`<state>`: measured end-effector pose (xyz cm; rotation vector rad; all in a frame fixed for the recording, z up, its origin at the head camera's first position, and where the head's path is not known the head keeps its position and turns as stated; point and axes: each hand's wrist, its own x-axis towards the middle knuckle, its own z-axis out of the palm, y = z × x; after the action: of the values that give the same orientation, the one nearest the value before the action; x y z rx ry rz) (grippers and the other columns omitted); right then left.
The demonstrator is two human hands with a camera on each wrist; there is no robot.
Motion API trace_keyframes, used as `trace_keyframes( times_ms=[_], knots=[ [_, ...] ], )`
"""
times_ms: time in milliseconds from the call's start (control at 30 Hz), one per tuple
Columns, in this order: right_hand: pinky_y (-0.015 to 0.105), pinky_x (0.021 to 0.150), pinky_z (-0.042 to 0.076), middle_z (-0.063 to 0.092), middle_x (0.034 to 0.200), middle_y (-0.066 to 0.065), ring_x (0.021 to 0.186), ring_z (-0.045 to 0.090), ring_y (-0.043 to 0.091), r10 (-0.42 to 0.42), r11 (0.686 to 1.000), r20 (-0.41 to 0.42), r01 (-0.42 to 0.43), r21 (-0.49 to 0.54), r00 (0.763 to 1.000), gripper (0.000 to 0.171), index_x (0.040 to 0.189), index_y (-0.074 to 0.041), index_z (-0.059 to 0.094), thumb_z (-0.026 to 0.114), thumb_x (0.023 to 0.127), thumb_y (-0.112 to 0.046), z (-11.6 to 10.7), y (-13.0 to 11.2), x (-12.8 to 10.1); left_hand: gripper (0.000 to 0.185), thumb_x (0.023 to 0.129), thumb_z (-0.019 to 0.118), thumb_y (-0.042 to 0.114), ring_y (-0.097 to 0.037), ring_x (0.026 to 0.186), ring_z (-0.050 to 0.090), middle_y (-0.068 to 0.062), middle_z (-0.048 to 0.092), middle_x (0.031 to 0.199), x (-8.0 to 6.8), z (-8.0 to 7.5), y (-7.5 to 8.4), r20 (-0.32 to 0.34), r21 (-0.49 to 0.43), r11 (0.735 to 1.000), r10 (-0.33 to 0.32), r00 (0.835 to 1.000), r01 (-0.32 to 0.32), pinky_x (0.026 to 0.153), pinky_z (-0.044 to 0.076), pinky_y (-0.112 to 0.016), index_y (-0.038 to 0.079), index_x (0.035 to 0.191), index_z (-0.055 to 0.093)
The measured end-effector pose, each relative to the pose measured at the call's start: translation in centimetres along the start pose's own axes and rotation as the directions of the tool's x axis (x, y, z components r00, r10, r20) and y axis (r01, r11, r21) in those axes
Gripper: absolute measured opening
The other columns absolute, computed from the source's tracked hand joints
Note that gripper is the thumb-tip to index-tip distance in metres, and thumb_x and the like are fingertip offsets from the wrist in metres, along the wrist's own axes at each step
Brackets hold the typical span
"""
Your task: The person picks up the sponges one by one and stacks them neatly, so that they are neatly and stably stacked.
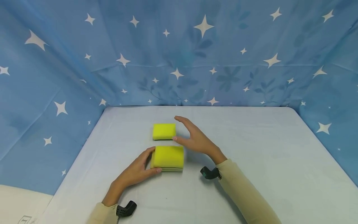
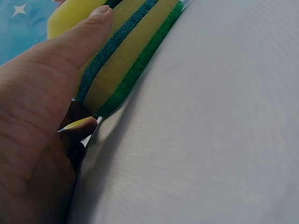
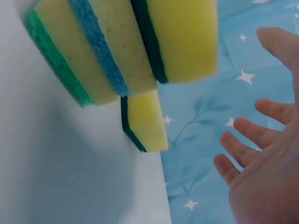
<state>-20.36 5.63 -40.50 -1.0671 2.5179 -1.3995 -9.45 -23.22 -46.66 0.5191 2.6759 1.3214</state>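
Note:
A stack of three sponges (image 1: 169, 157) stands on the table in front of me. From the bottom up, their scouring layers are green (image 3: 56, 60), blue (image 3: 98, 42) and dark green (image 3: 148, 42); the top sponge (image 3: 187, 42) is bright yellow. My left hand (image 1: 137, 171) holds the stack from its left, thumb along the near side and fingers at the far side. Behind the stack lies a single yellow sponge (image 1: 164, 131) with a dark green underside. At its right edge is my right hand (image 1: 195, 138), fingers spread and nothing in its grasp.
A white-covered table (image 1: 265, 149) extends to both sides of the sponges. Blue curtains (image 1: 223, 56) with white stars hang behind the table and along its left and right. A dark wrist camera (image 1: 209, 173) sits at the right sleeve, another (image 1: 126, 209) at the left.

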Motion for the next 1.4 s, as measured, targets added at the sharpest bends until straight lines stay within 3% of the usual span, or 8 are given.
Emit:
trace_keyframes(
  times_ms=[233, 467, 1400],
  knots=[
    [0.065, 0.122, 0.03, 0.031, 0.173, -0.005, 0.157, 0.031, 0.026, 0.074, 0.997, 0.017, -0.074, 0.015, 0.997, 0.085, 0.17, -0.027, 0.031, 0.072, 0.1, -0.053, 0.0, 0.8, 1.2, 0.091, 0.096, 0.082, 0.047, -0.037, 0.157, 0.031, -0.014, 0.04, 0.166, 0.0, 0.1, 0.1, 0.002, -0.006, 1.0, -0.012, 1.0, 0.012, 0.124, 0.028, -0.062, 0.013, 0.166, 0.034],
    [0.068, 0.12, 0.032, 0.03, 0.174, 0.001, 0.154, 0.033, 0.042, 0.105, 0.992, 0.027, -0.107, 0.072, 0.994, 0.089, 0.17, -0.025, 0.031, 0.074, 0.097, -0.051, 0.6, 1.9, 1.7, 0.092, 0.095, 0.082, 0.049, -0.035, 0.156, 0.032, -0.013, 0.04, 0.166, 0.0, 0.1, 0.0, 0.001, -0.007, 1.0, -0.019, 1.0, 0.019, 0.124, 0.029, -0.061, 0.013, 0.165, 0.035],
    [0.061, 0.126, 0.025, 0.028, 0.175, 0.006, 0.16, 0.025, 0.03, 0.178, 0.982, 0.116, -0.183, 0.041, 0.977, 0.097, 0.171, -0.019, 0.028, 0.079, 0.095, -0.048, 2.2, 4.8, 2.9, 0.094, 0.095, 0.082, 0.048, -0.037, 0.156, 0.033, -0.016, 0.039, 0.167, 0.0, -0.2, 0.3, 0.006, 0.037, 0.999, -0.025, 1.0, 0.025, 0.124, 0.03, -0.06, 0.008, 0.165, 0.033]
  ],
)
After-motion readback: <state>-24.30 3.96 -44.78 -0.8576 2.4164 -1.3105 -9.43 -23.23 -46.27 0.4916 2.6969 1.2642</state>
